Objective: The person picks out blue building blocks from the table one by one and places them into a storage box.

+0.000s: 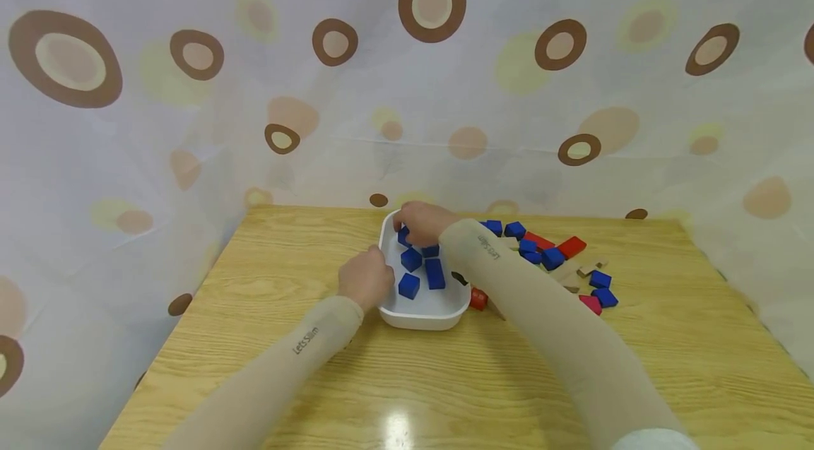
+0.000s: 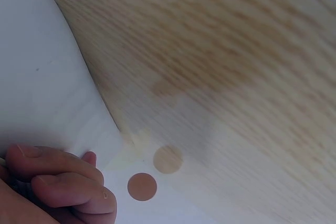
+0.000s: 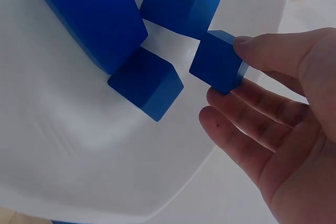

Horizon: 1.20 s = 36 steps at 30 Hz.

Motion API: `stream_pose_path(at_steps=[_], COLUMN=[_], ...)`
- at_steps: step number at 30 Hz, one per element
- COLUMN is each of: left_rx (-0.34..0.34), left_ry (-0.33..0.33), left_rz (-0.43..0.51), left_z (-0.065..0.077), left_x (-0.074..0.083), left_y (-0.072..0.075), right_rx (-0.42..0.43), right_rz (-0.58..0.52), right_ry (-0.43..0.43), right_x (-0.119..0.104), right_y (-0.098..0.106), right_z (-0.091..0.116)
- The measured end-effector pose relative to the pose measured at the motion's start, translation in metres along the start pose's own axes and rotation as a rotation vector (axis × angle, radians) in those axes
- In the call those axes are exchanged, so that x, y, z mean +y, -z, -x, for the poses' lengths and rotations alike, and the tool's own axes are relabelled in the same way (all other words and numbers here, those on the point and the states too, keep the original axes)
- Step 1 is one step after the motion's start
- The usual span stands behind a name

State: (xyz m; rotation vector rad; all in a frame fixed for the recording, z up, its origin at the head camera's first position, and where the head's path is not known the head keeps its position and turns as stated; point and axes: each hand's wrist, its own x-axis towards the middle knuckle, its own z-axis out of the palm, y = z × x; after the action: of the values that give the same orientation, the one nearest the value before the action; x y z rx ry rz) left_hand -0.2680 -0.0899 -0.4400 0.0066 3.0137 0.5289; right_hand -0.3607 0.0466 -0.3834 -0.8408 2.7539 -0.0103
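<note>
A white plastic tray point(image 1: 420, 321) stands on the table, and my left hand point(image 1: 367, 277) grips its left rim. In the left wrist view the curled fingers point(image 2: 73, 187) lie against the tray's outer wall. Over the tray's far end, my right hand point(image 1: 427, 220) pinches a blue cube point(image 3: 218, 61) between thumb and fingertips. Beside that cube in the right wrist view are two more cubes, one blue cube point(image 3: 178, 3) almost at its corner, and a blue rectangular block point(image 3: 94, 17). Nearer the tray's front lies another blue cube point(image 1: 409, 286).
Right of the tray lies a loose pile of blue blocks point(image 1: 552, 258), red blocks point(image 1: 571, 247) and plain wooden pieces point(image 1: 562, 273), partly behind my right forearm. A red piece point(image 1: 478, 299) sits close to the tray's right side. A patterned cloth point(image 1: 356, 97) hangs behind the table.
</note>
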Motion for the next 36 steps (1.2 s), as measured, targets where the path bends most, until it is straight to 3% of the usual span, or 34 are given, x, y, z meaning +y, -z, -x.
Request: stream_pose_path(at_steps=[9, 15, 25, 36], left_rx=[0.012, 0.013, -0.005, -0.02], left_ry=[0.001, 0.004, 0.024, 0.046], left_rz=[-0.003, 0.024, 0.058, 0.06], left_z=[0.0, 0.001, 0.0, 0.001], left_x=[0.001, 0.0, -0.001, 0.002], left_y=[0.0, 0.001, 0.0, 0.001], right_rx=[-0.018, 0.011, 0.129, 0.195], right_rz=[-0.025, -0.046, -0.098, -0.099], right_ry=[-0.016, 0.039, 0.132, 0.041], right_x=[0.001, 0.007, 0.018, 0.042], right_y=[0.0, 0.003, 0.003, -0.013], right_z=[0.002, 0.019, 0.08, 0.147])
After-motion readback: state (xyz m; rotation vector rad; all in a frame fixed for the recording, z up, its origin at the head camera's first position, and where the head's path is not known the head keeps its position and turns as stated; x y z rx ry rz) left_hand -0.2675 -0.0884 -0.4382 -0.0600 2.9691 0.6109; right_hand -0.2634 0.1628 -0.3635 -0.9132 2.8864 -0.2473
